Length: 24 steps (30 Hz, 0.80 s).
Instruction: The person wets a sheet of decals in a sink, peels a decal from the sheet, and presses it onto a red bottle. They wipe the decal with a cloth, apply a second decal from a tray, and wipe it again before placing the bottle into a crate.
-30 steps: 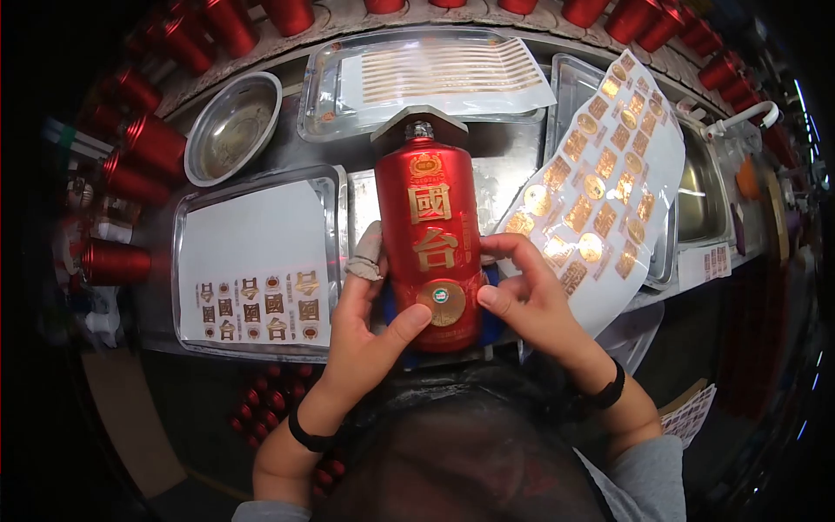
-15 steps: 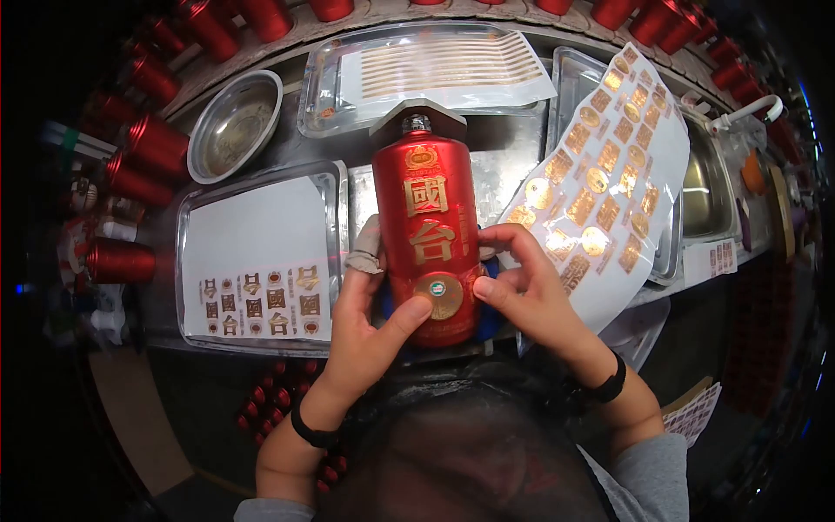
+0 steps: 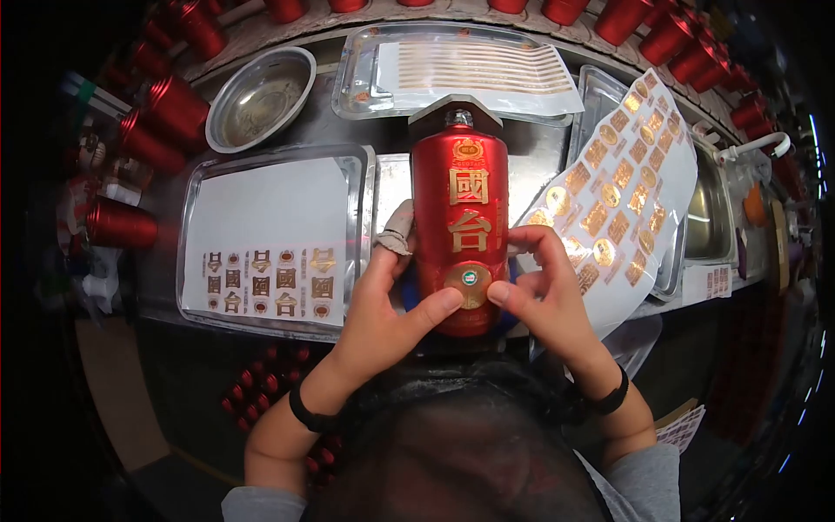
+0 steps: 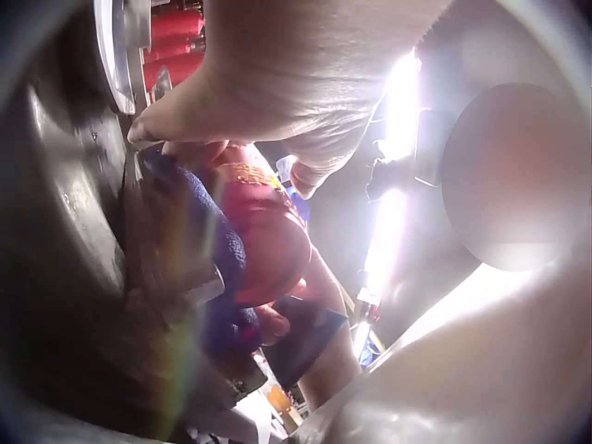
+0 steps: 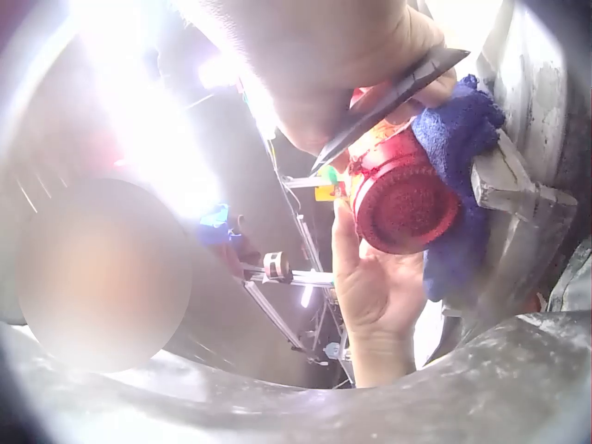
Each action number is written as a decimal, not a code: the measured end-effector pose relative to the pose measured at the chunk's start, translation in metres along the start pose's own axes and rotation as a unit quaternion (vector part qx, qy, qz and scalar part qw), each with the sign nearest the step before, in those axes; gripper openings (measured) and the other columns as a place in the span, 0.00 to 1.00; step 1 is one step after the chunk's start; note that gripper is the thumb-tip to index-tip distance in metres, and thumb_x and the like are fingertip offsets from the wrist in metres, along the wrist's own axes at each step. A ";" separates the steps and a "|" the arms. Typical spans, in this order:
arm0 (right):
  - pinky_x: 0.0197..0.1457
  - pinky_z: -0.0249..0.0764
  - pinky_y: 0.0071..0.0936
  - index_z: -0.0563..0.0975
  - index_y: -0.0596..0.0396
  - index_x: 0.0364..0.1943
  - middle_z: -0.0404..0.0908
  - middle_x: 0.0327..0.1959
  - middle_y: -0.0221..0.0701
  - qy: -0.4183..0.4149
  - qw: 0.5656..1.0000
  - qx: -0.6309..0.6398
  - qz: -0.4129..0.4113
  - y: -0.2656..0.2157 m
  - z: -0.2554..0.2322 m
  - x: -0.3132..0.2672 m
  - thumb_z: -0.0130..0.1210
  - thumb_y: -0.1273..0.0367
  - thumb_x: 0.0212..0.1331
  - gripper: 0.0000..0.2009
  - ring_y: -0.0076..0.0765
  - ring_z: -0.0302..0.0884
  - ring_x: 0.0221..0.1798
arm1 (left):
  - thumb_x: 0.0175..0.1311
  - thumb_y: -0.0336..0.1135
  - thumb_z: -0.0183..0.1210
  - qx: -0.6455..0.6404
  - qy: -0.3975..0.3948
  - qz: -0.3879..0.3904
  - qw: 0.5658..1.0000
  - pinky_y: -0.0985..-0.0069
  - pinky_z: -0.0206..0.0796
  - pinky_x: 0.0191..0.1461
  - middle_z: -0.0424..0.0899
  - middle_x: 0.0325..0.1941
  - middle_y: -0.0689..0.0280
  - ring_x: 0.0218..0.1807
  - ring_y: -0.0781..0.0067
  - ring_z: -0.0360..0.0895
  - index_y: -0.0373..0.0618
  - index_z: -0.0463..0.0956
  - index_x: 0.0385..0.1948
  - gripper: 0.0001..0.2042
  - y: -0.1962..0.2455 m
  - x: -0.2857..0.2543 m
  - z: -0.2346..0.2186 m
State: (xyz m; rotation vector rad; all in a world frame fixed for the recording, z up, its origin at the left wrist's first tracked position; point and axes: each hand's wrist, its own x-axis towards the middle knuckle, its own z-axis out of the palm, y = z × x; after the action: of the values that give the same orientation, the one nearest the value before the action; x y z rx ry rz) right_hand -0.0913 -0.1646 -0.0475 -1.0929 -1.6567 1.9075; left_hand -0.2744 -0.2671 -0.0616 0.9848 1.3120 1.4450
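Note:
A red bottle (image 3: 461,183) with raised gold characters leans back on a grey metal support (image 3: 424,120), neck away from the body. My left hand (image 3: 378,309) grips its lower left side, thumb on the edge of a round gold emblem (image 3: 474,296). On the other side my right hand (image 3: 557,304) holds the bottle, thumb tip at the emblem's right edge. A grey covering wraps a left fingertip. In the right wrist view, blue cloth (image 5: 462,139) lies beside the bottle's base (image 5: 407,208), and a dark flat piece (image 5: 393,102) crosses my right hand.
The left tray (image 3: 370,204) holds a sheet of gold characters. A metal bowl (image 3: 261,100) sits behind it. At the back, another tray (image 3: 348,74) bears a striped sheet. To the right are a sheet of gold stickers (image 3: 622,187) and a sink (image 3: 709,213). Red bottles line the back.
The head view has shifted, so the bottle, hands and trays appear farther right. Both hands keep their hold on the bottle, thumbs still near the emblem.

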 end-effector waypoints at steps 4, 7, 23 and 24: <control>0.22 0.54 0.09 0.66 0.57 0.55 0.71 0.46 0.27 0.021 1.000 0.005 -0.010 0.004 0.002 -0.001 0.68 0.66 0.53 0.28 0.05 0.56 0.20 | 0.61 0.34 0.63 -0.043 0.012 -0.036 0.998 0.67 0.45 0.75 0.57 0.72 0.51 0.74 0.62 0.55 0.31 0.46 0.70 0.41 0.000 -0.001 -0.002; 0.22 0.54 0.08 0.66 0.57 0.55 0.72 0.45 0.26 0.056 0.998 0.005 -0.018 0.005 0.002 -0.008 0.68 0.66 0.53 0.28 0.05 0.56 0.20 | 0.61 0.34 0.64 -0.013 0.012 -0.020 1.000 0.67 0.44 0.75 0.56 0.72 0.51 0.74 0.61 0.54 0.31 0.46 0.70 0.41 -0.003 -0.008 -0.004; 0.22 0.53 0.09 0.67 0.55 0.54 0.73 0.36 0.20 0.023 0.994 0.105 0.012 0.010 0.005 -0.019 0.56 0.72 0.62 0.18 0.07 0.57 0.19 | 0.66 0.34 0.58 -0.049 -0.015 -0.020 0.999 0.68 0.44 0.75 0.51 0.75 0.53 0.76 0.63 0.48 0.34 0.44 0.71 0.38 -0.016 -0.020 -0.007; 0.22 0.53 0.08 0.67 0.55 0.55 0.74 0.36 0.20 0.020 0.996 0.090 0.017 0.010 0.003 -0.020 0.55 0.73 0.63 0.17 0.06 0.57 0.19 | 0.66 0.32 0.57 -0.080 -0.007 -0.032 0.996 0.68 0.43 0.76 0.51 0.75 0.54 0.77 0.63 0.48 0.34 0.44 0.72 0.37 -0.015 -0.021 -0.008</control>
State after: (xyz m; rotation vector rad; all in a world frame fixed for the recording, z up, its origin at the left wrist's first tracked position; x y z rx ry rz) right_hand -0.0790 -0.1833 -0.0506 -1.0863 -1.4204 1.9988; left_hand -0.2747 -0.2897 -0.0774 0.8383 1.1864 1.4670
